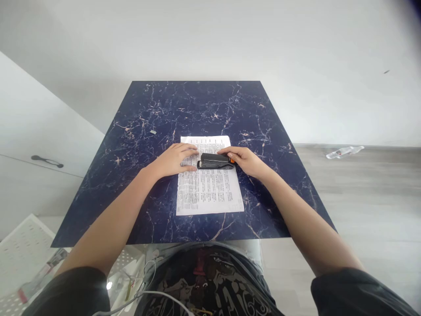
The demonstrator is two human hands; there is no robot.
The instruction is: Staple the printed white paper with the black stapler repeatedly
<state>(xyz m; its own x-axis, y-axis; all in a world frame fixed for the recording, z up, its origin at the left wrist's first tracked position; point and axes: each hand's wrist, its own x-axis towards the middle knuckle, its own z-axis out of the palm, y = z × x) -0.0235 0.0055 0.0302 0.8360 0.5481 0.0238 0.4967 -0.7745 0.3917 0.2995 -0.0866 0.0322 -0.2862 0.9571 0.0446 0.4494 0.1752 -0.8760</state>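
Head view looks down on one dark blue marble-patterned square table (158, 109) with pale veins, pushed up to a white wall. On it lies one sheet of white paper printed with dense black text (210, 191), roughly in the middle of the tabletop and slightly toward the near edge. One black stapler with an orange end (215, 161) lies crosswise on the upper part of that sheet, its orange tip pointing to the person's right. Two bare hands are in view, both the person's own. The left hand (174, 160) rests flat and unclenched on the left part of the sheet, fingers spread toward the stapler's left end, just beside it or touching it; which of the two cannot be told. The right hand (246, 160) curls loosely over the stapler's right end at the orange tip, fingers laid along its top, touching it rather than lifting it. One small pale scrap (153, 131) lies on the table well apart from the paper, toward the far left. To the left stands a white cabinet (36, 131) with one dark handle (48, 161). On the grey floor to the right lies one clear plastic bottle (344, 152). Near the lower left sits a white perforated board (23, 239). Nothing lies between the hands and the stapler.
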